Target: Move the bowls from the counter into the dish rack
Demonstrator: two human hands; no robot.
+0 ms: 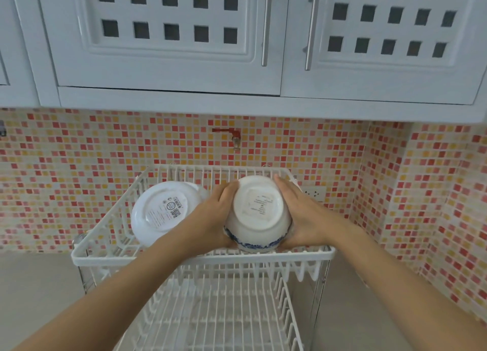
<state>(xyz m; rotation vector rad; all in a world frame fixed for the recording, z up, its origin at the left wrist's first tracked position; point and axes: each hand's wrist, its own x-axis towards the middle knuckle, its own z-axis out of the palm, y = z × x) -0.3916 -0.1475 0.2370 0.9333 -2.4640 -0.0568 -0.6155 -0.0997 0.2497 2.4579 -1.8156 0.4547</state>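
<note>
A white ceramic bowl (259, 213) is turned upside down, its flat round base facing the camera, with faint grey markings printed across the middle of that base. Its walls flare out toward the rim, and a band of blue pattern runs around the lower edge nearest the viewer. Both hands grasp it: the left hand (214, 213) presses flat against its left wall and the right hand (303, 213) against its right wall, fingers stretched up along the sides toward the base. The bowl sits in the upper tier of a white wire dish rack (200, 257), toward the right side, close to the front rail; whether its rim already rests on the wires I cannot tell.

Just to its left in the same tier lies a second white bowl (164, 212), also inverted and tilted toward the camera, its smooth underside carrying a printed label with a small square code. The left hand's thumb side comes near this bowl's edge. The rack's lower tier (210, 311) shows bare white wires below the forearms.
</note>
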